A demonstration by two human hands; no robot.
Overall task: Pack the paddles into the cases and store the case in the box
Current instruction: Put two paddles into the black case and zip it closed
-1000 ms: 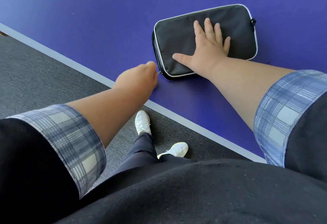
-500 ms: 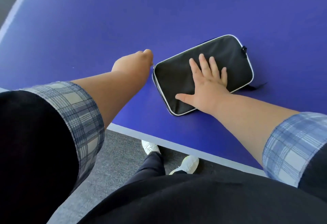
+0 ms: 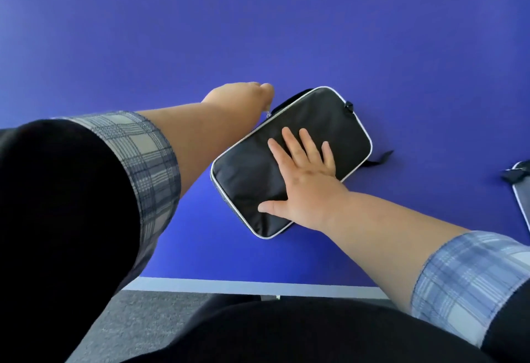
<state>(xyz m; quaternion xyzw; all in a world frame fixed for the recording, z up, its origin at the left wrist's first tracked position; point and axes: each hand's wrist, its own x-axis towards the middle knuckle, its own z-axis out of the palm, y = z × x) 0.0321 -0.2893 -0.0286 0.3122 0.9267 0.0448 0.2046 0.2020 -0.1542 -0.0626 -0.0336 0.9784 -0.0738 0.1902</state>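
**Case pinned flat, zipper pull pinched at far corner**

Right hand [image 3: 305, 187]: open, palm down, pressed flat on top of the black case [image 3: 249, 179], fingers [image 3: 291, 144] spread toward the far side, thumb stretched along the near end. No grip, only downward contact.

Left hand [image 3: 241, 94]: closed, seen from the back, fingertips hidden. Pinched on the small metal zipper pull [image 3: 268, 115], which hangs just below the knuckles at the case's far left corner. Touching the case edge there.

Case: lying flat on the blue desk [image 3: 286, 32], long axis running diagonally from near left to far right. White piping around the rim, zipper teeth visible along the near left end. Small black tab at the far right corner; black strap [image 3: 378, 159] trailing out onto the desk from the right side. Contents not visible. No box in view.

Sleeves: black with turned-back plaid cuffs [image 3: 143, 159] on both forearms.

Farther out: corner of a second case [image 3: 520, 187], same white piping, cut off at the right frame edge, well apart from the first. White line across the desk at far right top. Pale desk border at the near edge, grey carpet [image 3: 129, 325] below it.
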